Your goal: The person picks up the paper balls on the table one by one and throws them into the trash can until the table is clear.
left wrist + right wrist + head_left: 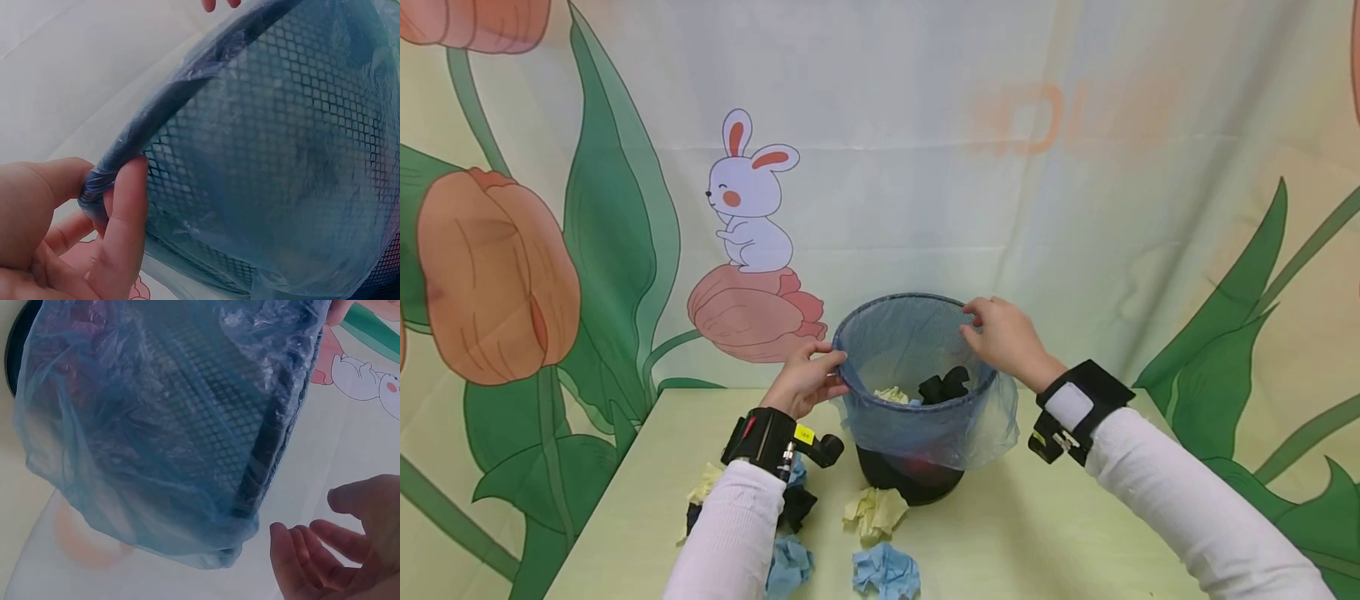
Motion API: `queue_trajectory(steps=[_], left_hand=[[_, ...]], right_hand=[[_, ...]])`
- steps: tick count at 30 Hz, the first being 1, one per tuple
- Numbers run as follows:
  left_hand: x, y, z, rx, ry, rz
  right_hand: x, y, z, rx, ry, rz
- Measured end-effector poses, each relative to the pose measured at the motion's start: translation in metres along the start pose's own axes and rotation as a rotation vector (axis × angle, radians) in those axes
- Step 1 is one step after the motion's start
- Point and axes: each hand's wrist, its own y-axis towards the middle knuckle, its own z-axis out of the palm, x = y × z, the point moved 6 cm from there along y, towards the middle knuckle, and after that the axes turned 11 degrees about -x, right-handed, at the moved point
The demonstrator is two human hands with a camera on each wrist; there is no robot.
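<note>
A dark mesh wastebasket (917, 487) stands on the table, lined with a translucent blue plastic bag (902, 429) folded over its rim. My left hand (805, 379) pinches the bag-covered rim (131, 140) on the left side, thumb on one side and fingers on the other. Beside the right part of the rim is my right hand (1007, 337), fingers loosely bent; in the right wrist view the hand (350, 544) is apart from the bag, holding nothing. Inside the basket lie black crumpled paper (943, 386) and yellow crumpled paper (891, 394).
In front of the basket lie a yellow paper ball (876, 512) and a blue paper ball (886, 572). More crumpled papers, including a black one (797, 507), are partly hidden by my left forearm. A printed curtain (910, 192) hangs behind the pale table (1037, 517).
</note>
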Motion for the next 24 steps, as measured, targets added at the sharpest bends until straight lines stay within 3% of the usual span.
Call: queue_trajectory(steps=[9, 24], left_hand=[[0.000, 0.000, 0.000, 0.006, -0.006, -0.006], [0.001, 0.002, -0.001, -0.007, -0.007, -0.013]], right_hand=[[-0.013, -0.002, -0.002, 0.006, -0.033, 0.119], [-0.033, -0.004, 0.007, 0.047, -0.094, 0.209]])
